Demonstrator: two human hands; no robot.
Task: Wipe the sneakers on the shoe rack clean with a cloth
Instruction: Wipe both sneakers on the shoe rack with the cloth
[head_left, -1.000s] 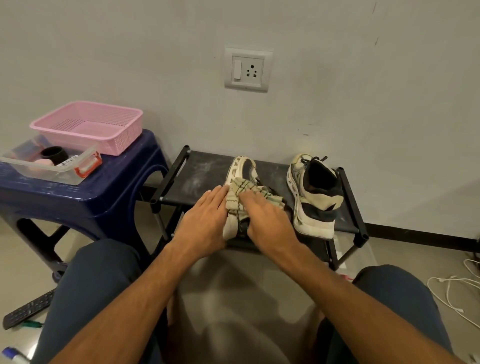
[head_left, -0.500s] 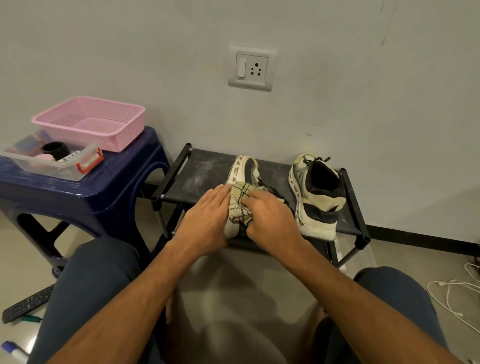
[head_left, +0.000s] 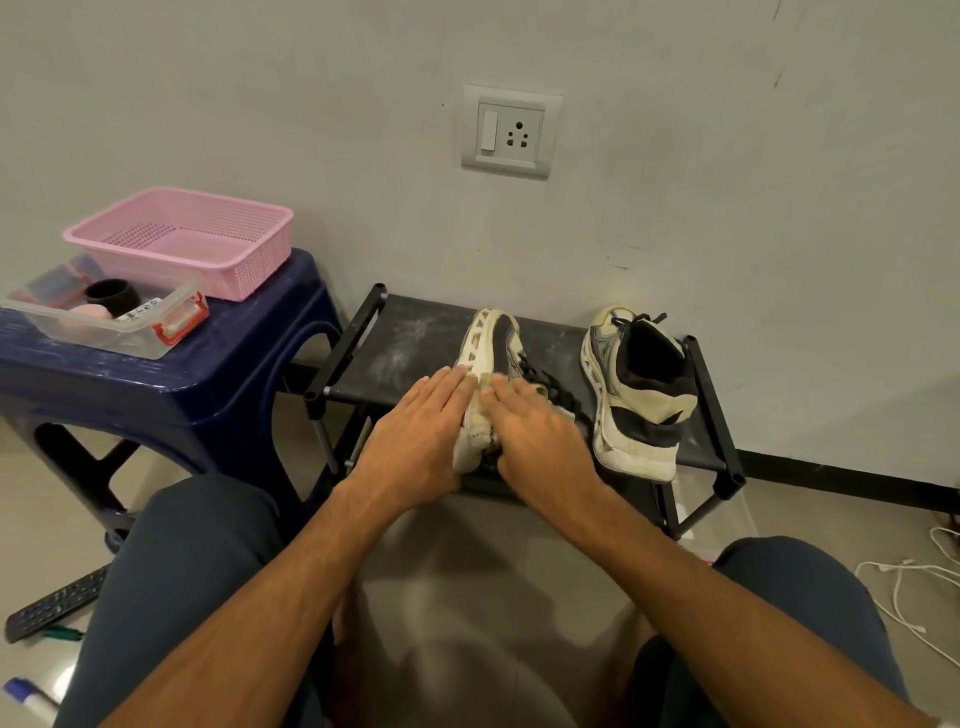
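Note:
A black shoe rack (head_left: 410, 338) stands against the wall with two cream-and-black sneakers on its top shelf. The left sneaker (head_left: 491, 338) lies tipped on its side, sole facing left. My left hand (head_left: 415, 436) rests flat against that sole, fingers straight. My right hand (head_left: 540, 436) presses the checked cloth (head_left: 485, 382) onto the sneaker's upper with fingers stretched out. The cloth is almost wholly hidden under that hand. The right sneaker (head_left: 639, 395) stands upright with its heel toward me, untouched.
A dark blue plastic stool (head_left: 171, 384) at the left carries a pink basket (head_left: 182, 239) and a clear box (head_left: 104, 322). On the floor lie a remote (head_left: 52, 605) at lower left and white cables (head_left: 914, 587) at right. My knees frame the bottom.
My right hand has flattened out and slid the cloth along the left sneaker toward me; more of the toe and upper shows. My left hand stays against the sole.

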